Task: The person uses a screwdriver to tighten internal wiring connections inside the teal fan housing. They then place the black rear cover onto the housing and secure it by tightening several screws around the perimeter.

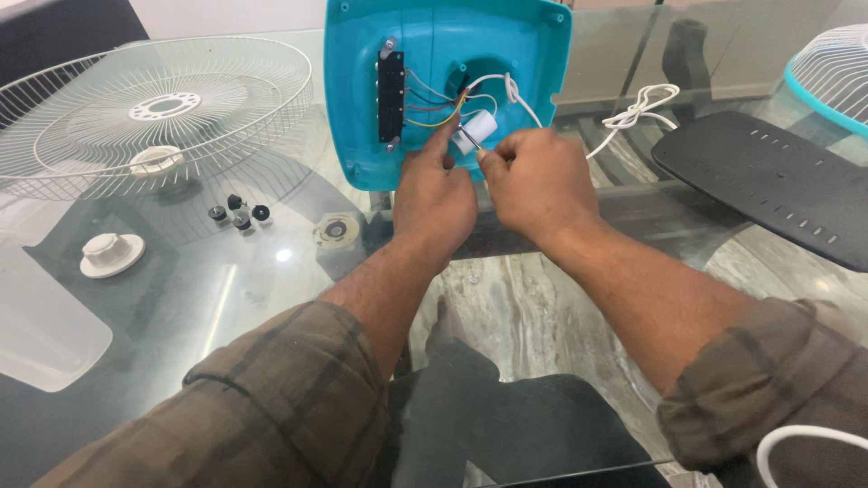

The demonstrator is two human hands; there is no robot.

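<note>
Left hand [434, 203] fingertips pinching the small white cylinder [476, 129], a capacitor by the look of it, holding it clear of the wiring. Right hand [535, 185] clenched just right of it, thumb and forefinger nipped on something thin at the cylinder's near end, too small to make out, perhaps a lead or a slim tool. Both hands touching over the open underside of the turquoise fan base [448, 86], tipped up at the far edge of the glass table [271, 298], probably so the cavity faces the eyes. Coloured wires [434, 107] fanning from the black switch block [391, 95] on the left toward the cylinder. White cord [637, 110] trailing off right. Far left, white wire fan guard [154, 113] lying flat; near it a white round cap [111, 254] and small black screws [240, 213], set aside within reach. Right, a black vented plate [768, 181]; a second guard [836, 72] at the far right corner.
</note>
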